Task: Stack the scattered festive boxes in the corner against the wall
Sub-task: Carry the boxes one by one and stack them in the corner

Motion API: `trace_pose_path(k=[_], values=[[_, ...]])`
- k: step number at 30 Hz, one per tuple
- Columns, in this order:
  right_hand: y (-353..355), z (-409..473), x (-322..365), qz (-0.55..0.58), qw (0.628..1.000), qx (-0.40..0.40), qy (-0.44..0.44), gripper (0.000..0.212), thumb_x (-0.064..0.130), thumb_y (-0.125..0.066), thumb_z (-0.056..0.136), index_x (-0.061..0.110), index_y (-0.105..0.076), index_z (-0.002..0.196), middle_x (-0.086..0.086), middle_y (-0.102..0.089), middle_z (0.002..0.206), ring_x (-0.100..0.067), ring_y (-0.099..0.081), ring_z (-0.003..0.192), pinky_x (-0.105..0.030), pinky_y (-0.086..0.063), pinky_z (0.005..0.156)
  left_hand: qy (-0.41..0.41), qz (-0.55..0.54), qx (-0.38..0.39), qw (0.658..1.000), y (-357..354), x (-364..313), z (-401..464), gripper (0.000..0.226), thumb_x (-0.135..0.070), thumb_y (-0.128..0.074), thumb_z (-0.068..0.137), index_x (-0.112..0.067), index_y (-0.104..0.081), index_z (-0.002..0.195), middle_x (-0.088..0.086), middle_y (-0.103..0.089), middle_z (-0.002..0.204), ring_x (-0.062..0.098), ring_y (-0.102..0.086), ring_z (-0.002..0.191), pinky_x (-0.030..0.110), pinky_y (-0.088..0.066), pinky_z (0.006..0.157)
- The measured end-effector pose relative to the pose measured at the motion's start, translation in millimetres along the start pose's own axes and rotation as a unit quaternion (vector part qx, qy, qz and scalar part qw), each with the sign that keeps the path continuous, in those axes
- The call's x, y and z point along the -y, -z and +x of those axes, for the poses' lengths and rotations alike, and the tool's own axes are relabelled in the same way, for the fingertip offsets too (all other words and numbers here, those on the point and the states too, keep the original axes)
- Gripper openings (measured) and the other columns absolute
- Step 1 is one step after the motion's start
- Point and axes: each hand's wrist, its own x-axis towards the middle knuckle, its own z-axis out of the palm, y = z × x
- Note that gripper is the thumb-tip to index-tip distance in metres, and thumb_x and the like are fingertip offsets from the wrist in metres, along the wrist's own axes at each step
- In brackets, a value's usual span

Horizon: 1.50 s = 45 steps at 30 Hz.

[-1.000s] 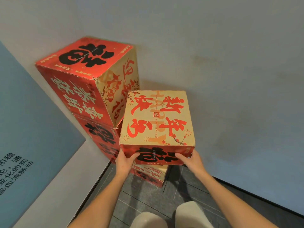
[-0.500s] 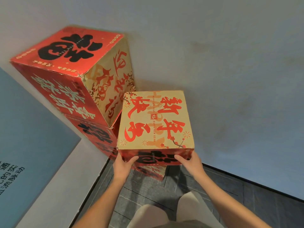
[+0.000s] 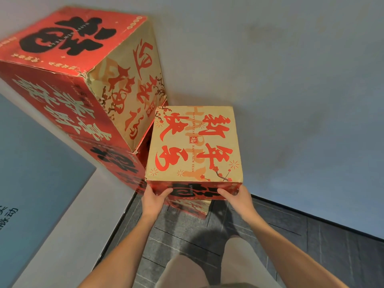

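Note:
A smaller festive box (image 3: 194, 144) with a gold top and red lettering is held in front of me, over another box (image 3: 192, 207) that peeks out below it on the floor. My left hand (image 3: 154, 199) grips its near left bottom corner, thumb on the red front face. My right hand (image 3: 235, 197) grips the near right bottom corner the same way. To the left, a large red and gold box (image 3: 83, 65) sits on top of another red box (image 3: 120, 165) in the corner.
Grey walls (image 3: 291, 100) meet behind the stack. A blue panel with white text (image 3: 31, 173) covers the left wall. Dark tiled floor (image 3: 291, 246) lies below, and my legs (image 3: 187, 271) show at the bottom.
The view has moved closer and to the left of the stack. The small box stays held in both hands and sits slightly lower against the tall stack.

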Motion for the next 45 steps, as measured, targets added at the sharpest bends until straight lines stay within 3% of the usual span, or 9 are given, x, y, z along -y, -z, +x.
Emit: trace_pose_path(k=[12, 16, 20, 25, 28, 31, 35, 39, 45], values=[[-12, 8, -10, 0.009, 1.0, -0.005, -0.01, 0.058, 0.041, -0.077, 0.082, 0.036, -0.048, 0.132, 0.029, -0.059, 0.107, 0.002, -0.057, 0.101, -0.034, -0.047, 0.096, 0.021, 0.021, 0.036, 0.999, -6, 14, 15, 0.064, -0.026, -0.084, 0.078, -0.024, -0.05, 0.132, -0.007, -0.065, 0.118, 0.017, -0.061, 0.114, 0.041, -0.045, 0.106], [-7, 8, -4, 0.001, 0.999, 0.033, -0.012, 0.056, 0.041, -0.077, 0.082, 0.035, -0.048, 0.13, 0.022, -0.06, 0.114, -0.005, -0.058, 0.109, -0.037, -0.048, 0.098, 0.034, 0.044, 0.061, 0.997, -1, 11, 19, 0.064, -0.028, -0.083, 0.078, -0.021, -0.05, 0.132, -0.001, -0.066, 0.124, 0.02, -0.061, 0.116, 0.043, -0.046, 0.105], [12, 0, 16, -0.028, 0.996, 0.084, -0.032, 0.078, 0.049, -0.082, 0.074, 0.032, -0.044, 0.14, 0.012, -0.061, 0.131, -0.014, -0.056, 0.124, -0.041, -0.048, 0.103, 0.06, 0.015, 0.086, 0.994, 10, -4, 8, 0.076, -0.026, -0.088, 0.072, -0.024, -0.046, 0.135, -0.001, -0.063, 0.128, 0.021, -0.058, 0.122, 0.045, -0.045, 0.107], [38, -19, 45, -0.024, 0.992, 0.11, -0.063, 0.121, 0.074, -0.08, 0.057, 0.044, -0.015, 0.154, 0.015, -0.047, 0.147, -0.017, -0.046, 0.134, -0.053, -0.037, 0.112, 0.085, -0.056, 0.113, 0.988, 32, -45, -24, 0.097, -0.037, -0.09, 0.067, -0.019, -0.037, 0.145, -0.002, -0.057, 0.133, 0.018, -0.054, 0.122, 0.041, -0.043, 0.108], [45, -35, 63, -0.026, 0.993, 0.098, -0.068, 0.105, 0.083, -0.063, 0.068, 0.041, -0.022, 0.154, 0.012, -0.049, 0.146, -0.019, -0.046, 0.136, -0.054, -0.034, 0.114, 0.132, -0.087, 0.104, 0.982, 45, -57, -35, 0.113, -0.068, -0.084, 0.058, -0.023, -0.034, 0.149, -0.001, -0.054, 0.139, 0.022, -0.053, 0.126, 0.05, -0.042, 0.109], [43, -47, 79, -0.02, 0.995, 0.063, -0.079, 0.077, 0.068, -0.055, 0.086, 0.036, -0.031, 0.152, 0.005, -0.057, 0.14, -0.022, -0.053, 0.129, -0.055, -0.041, 0.108, 0.16, -0.097, 0.093, 0.978, 52, -55, -34, 0.109, -0.086, -0.071, 0.054, -0.022, -0.047, 0.14, 0.001, -0.059, 0.135, 0.021, -0.058, 0.121, 0.049, -0.043, 0.109], [31, -50, 88, -0.028, 0.995, 0.008, -0.096, 0.053, 0.038, -0.051, 0.101, 0.028, -0.038, 0.151, -0.002, -0.064, 0.128, -0.022, -0.06, 0.116, -0.048, -0.05, 0.101, 0.163, -0.134, 0.102, 0.972, 58, -69, -32, 0.067, -0.054, -0.07, 0.085, -0.01, -0.057, 0.133, 0.004, -0.069, 0.12, 0.018, -0.066, 0.106, 0.038, -0.05, 0.101], [18, -48, 84, -0.002, 0.995, -0.011, -0.104, 0.049, 0.034, -0.055, 0.1, 0.028, -0.044, 0.148, 0.012, -0.066, 0.099, -0.017, -0.062, 0.102, -0.042, -0.055, 0.092, 0.152, -0.106, 0.094, 0.978, 63, -75, -13, 0.064, -0.051, -0.067, 0.088, -0.012, -0.054, 0.138, 0.004, -0.065, 0.127, 0.021, -0.063, 0.111, 0.038, -0.047, 0.104], [-9, -44, 87, 0.031, 0.993, -0.017, -0.117, 0.047, 0.037, -0.055, 0.1, 0.03, -0.049, 0.145, 0.003, -0.07, 0.114, -0.023, -0.062, 0.112, -0.047, -0.051, 0.099, 0.14, -0.05, 0.102, 0.984, 78, -89, 21, 0.052, -0.045, -0.06, 0.095, -0.008, -0.058, 0.131, 0.005, -0.071, 0.11, 0.026, -0.068, 0.101, 0.044, -0.053, 0.099]])
